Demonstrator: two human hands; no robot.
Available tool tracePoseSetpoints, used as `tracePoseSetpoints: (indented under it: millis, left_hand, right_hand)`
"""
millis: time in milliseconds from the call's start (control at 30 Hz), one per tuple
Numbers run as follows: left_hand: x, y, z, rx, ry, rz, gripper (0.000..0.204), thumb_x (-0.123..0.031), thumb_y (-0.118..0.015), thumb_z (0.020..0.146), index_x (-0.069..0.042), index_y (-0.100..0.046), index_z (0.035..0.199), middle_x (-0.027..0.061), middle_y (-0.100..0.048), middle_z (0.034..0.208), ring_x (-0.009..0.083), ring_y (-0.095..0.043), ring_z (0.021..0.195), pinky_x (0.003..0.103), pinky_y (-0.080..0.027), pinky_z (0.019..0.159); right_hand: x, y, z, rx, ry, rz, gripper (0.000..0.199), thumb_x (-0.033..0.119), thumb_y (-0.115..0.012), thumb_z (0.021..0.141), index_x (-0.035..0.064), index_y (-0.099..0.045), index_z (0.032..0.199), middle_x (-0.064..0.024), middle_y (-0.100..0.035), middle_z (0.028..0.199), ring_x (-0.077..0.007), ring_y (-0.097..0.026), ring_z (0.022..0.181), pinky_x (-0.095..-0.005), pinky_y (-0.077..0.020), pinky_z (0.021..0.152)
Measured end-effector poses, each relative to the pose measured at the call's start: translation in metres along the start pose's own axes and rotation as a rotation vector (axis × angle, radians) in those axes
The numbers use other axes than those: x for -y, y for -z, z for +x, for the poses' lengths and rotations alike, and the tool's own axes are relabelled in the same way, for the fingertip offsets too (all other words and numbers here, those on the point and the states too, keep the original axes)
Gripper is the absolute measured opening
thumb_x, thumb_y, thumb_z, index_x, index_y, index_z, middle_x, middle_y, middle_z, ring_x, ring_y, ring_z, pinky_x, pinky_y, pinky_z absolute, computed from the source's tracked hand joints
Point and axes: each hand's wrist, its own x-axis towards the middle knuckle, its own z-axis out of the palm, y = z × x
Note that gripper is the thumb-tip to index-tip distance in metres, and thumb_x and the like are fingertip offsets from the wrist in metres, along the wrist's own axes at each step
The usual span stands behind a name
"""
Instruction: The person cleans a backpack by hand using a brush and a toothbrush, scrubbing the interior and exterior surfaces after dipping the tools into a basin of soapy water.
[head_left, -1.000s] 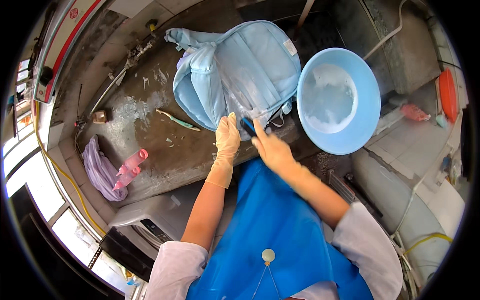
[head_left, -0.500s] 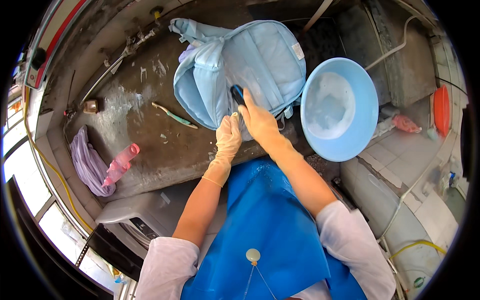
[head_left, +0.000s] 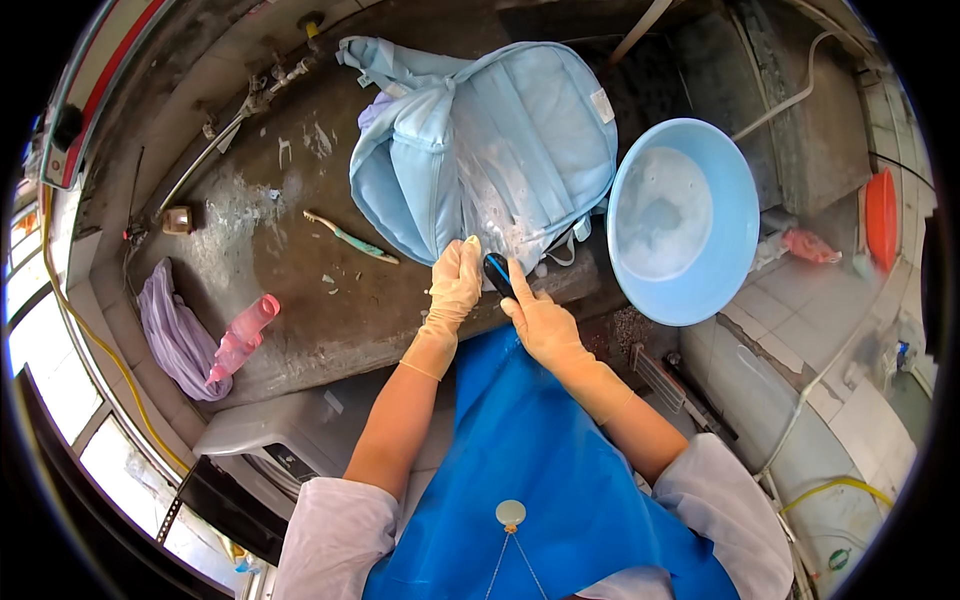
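Note:
A light-blue backpack [head_left: 545, 120] lies on the dark, worn counter, its surface wet and soapy near me. My left hand [head_left: 458, 278], in a thin cream glove, is closed on the backpack's near edge. In my gloved right hand [head_left: 540, 318] is a black-handled brush [head_left: 497, 270] with a blue stripe, held at the soapy near edge; its bristles are hidden. Right of the backpack stands a light-blue basin [head_left: 738, 250] with foamy water. A green-and-white toothbrush [head_left: 352, 240] lies left of the backpack.
A pink bottle [head_left: 243, 338] and a bundled lilac cloth [head_left: 172, 325] lie at the counter's left. Pipes with taps [head_left: 255, 103] run along the back left. An orange-red basin [head_left: 880, 222] stands far right. A grey machine [head_left: 290, 420] sits below the counter's front edge.
My right hand has drawn the brush toward me, from the backpack's middle to its near edge. My left hand keeps its grip in nearly the same place.

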Motion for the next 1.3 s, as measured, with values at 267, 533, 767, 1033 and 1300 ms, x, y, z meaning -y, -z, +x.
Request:
tracePoseSetpoints:
  millis: [267,533,767,1033,1300]
  left_hand:
    - [-0.009,0.006,-0.003,0.040,0.118,-0.164,0.035,-0.033,-0.052,0.099,-0.011,-0.049,0.072,-0.0047,-0.041,0.054,0.0060,-0.038,0.042,0.023,-0.032,0.038]
    - [-0.072,-0.015,-0.020,-0.195,-0.190,0.575,0.037,-0.041,-0.062,0.092,-0.005,-0.052,0.092,0.0145,-0.060,0.067,0.0300,-0.061,0.062,0.040,-0.047,0.062]
    - [-0.128,-0.028,0.036,0.361,0.213,0.701,0.053,-0.043,-0.067,0.084,0.002,-0.064,0.112,0.0192,-0.069,0.095,0.0354,-0.065,0.076,0.043,-0.049,0.059]
    - [-0.100,-0.067,0.045,0.514,0.373,1.233,0.043,-0.040,-0.064,0.084,-0.001,-0.068,0.103,0.0155,-0.068,0.100,0.0317,-0.067,0.084,0.042,-0.055,0.064]
    - [-0.092,-0.096,0.047,0.452,0.004,1.024,0.039,-0.034,-0.067,0.079,0.000,-0.068,0.098,0.0138,-0.069,0.095,0.0276,-0.065,0.083,0.038,-0.052,0.068]
  right_hand:
    - [0.023,0.013,0.043,-0.428,0.278,0.070,0.062,0.034,-0.048,0.098,0.0149,-0.023,0.151,-0.0256,-0.064,0.083,-0.0455,-0.060,0.079,-0.0525,-0.0464,0.072]
    - [-0.028,0.037,0.003,-0.431,0.080,0.617,0.059,0.039,-0.048,0.098,0.0182,-0.029,0.150,-0.0246,-0.058,0.125,-0.0422,-0.056,0.112,-0.0441,-0.0443,0.094]
    - [-0.028,0.098,-0.023,-0.405,0.203,0.663,0.059,0.042,-0.046,0.098,0.0136,-0.034,0.147,-0.0238,-0.050,0.136,-0.0390,-0.049,0.124,-0.0448,-0.0392,0.103]
    - [-0.062,0.072,-0.067,-1.001,0.230,0.839,0.042,0.043,-0.054,0.091,0.0087,-0.057,0.116,-0.0235,-0.064,0.100,-0.0423,-0.061,0.097,-0.0499,-0.0456,0.083]
    - [-0.090,0.066,-0.073,-0.926,0.243,0.953,0.046,0.046,-0.053,0.094,0.0096,-0.054,0.121,-0.0223,-0.063,0.108,-0.0406,-0.060,0.100,-0.0481,-0.0470,0.087]
